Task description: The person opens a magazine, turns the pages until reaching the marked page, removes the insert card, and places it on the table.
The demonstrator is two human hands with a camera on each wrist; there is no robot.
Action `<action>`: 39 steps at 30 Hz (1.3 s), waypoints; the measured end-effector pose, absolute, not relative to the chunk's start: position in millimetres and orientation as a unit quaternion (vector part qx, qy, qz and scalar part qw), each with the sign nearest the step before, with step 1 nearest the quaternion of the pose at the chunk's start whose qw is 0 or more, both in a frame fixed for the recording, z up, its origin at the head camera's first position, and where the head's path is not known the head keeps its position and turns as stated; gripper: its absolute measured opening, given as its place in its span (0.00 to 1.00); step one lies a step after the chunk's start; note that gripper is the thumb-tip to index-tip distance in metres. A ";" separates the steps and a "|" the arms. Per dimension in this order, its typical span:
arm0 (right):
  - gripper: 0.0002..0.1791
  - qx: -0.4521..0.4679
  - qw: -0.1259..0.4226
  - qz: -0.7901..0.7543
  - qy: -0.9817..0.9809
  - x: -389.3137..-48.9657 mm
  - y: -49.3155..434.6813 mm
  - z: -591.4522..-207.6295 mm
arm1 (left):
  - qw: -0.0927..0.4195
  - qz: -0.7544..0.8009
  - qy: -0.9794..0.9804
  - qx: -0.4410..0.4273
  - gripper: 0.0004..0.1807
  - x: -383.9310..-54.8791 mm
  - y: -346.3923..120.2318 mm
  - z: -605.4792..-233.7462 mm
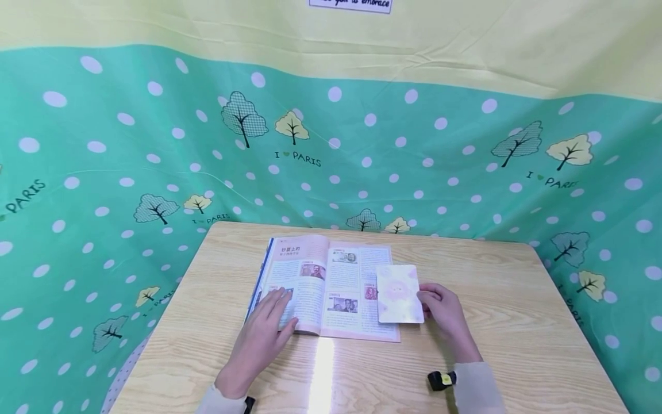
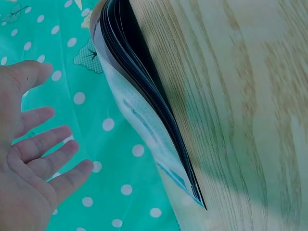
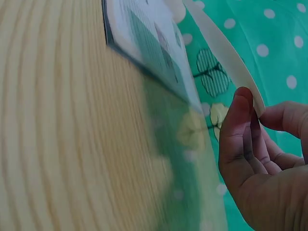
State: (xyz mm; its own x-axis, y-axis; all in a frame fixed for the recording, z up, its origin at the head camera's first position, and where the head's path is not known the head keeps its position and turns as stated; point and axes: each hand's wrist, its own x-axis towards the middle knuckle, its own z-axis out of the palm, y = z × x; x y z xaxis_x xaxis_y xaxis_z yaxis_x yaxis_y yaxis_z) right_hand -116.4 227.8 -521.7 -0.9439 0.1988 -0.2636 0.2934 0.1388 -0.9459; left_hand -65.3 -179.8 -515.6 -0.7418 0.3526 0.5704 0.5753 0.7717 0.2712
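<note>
An open magazine (image 1: 310, 307) lies on the table, with text and small pictures on both pages. In the head view my left hand (image 1: 262, 336) is over the lower left page, fingers extended. The left wrist view shows that hand (image 2: 36, 154) with spread fingers, holding nothing, beside the curved page edges. My right hand (image 1: 447, 316) pinches the right edge of a pale card (image 1: 397, 294) with a faint pink picture. This card overlaps the right page in the head view. From the right wrist, the card (image 3: 231, 55) appears edge-on between thumb and fingers, raised and slightly bent.
Under the magazine is a light wooden table (image 1: 517, 322), with a bright streak of reflected light at its front. A green dotted curtain (image 1: 362, 149) hangs behind and around it. A black wrist device (image 1: 441, 380) shows at the right sleeve.
</note>
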 end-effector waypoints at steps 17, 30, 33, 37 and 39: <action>0.20 0.206 0.050 -0.586 0.782 -89.1 283.3 -537.4 | 0.249 -0.223 -0.908 -0.254 0.30 -64.9 -184.4 -516.3; 0.19 0.191 0.020 -0.486 0.853 -88.2 287.8 -539.8 | 0.252 -0.225 -0.905 -0.257 0.30 -64.0 -185.1 -515.9; 0.18 0.183 0.009 -0.444 0.877 -88.7 287.7 -538.4 | 0.255 -0.224 -0.905 -0.257 0.29 -64.3 -184.8 -515.7; 0.17 0.162 -0.013 -0.393 0.905 -87.0 287.6 -536.0 | 0.260 -0.222 -0.904 -0.257 0.30 -64.8 -183.9 -515.8; 0.16 0.154 -0.024 -0.373 0.915 -85.9 287.0 -534.0 | 0.257 -0.222 -0.905 -0.256 0.30 -65.1 -183.3 -516.2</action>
State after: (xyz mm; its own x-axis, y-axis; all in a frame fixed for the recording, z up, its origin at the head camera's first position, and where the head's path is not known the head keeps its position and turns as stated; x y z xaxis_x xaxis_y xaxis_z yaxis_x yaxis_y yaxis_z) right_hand -85.9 287.0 -534.0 -0.9513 0.2997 -0.0717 0.2645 0.6747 -0.6891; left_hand -65.1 -183.3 -516.2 -0.7363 0.3493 0.5796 0.5777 0.7705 0.2695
